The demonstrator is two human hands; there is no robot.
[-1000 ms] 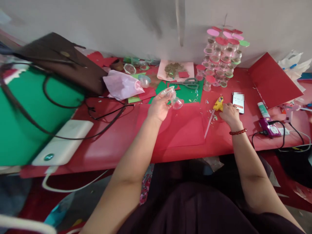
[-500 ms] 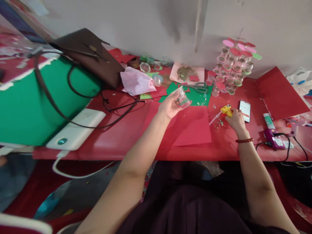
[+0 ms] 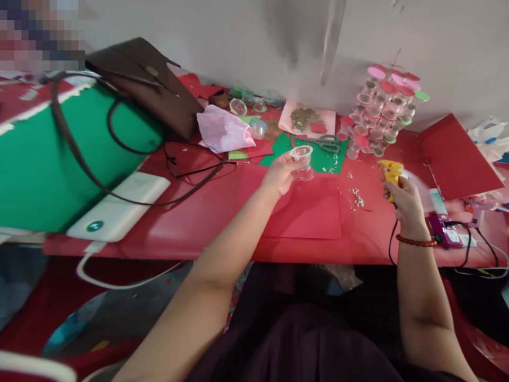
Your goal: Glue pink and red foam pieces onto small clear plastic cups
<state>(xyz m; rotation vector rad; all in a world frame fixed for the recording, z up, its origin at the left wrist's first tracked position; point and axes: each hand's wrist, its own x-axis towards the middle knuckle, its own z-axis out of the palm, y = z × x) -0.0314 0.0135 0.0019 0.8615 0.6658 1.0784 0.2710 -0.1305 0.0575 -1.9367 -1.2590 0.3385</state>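
Note:
My left hand (image 3: pixel 280 174) has its fingers wrapped round a clear plastic cup piece (image 3: pixel 304 165), which looks like two small cups joined at their narrow ends, held upright with a wide rim on top. It is above a red paper sheet (image 3: pixel 306 215). At the right, my right hand (image 3: pixel 409 201) grips a yellow glue gun (image 3: pixel 391 171), raised off the table with its nozzle towards the left. A pale glue stick sticking out behind it is blurred by motion. Beyond my left hand lie a green sheet (image 3: pixel 336 165) and grey-handled scissors (image 3: pixel 329 142).
At the back right stands a stack of joined clear cups (image 3: pixel 374 123) with coloured discs. A brown bag (image 3: pixel 147 85) and a white power bank (image 3: pixel 119 207) are at the left. Right of my hand sit a purple adapter (image 3: pixel 447 231) with cables and a red folded board (image 3: pixel 461 159).
My right hand has lifted the glue gun off the table and turned it, moving right; it now covers the phone. My left hand has tipped the cup piece from slanted to upright.

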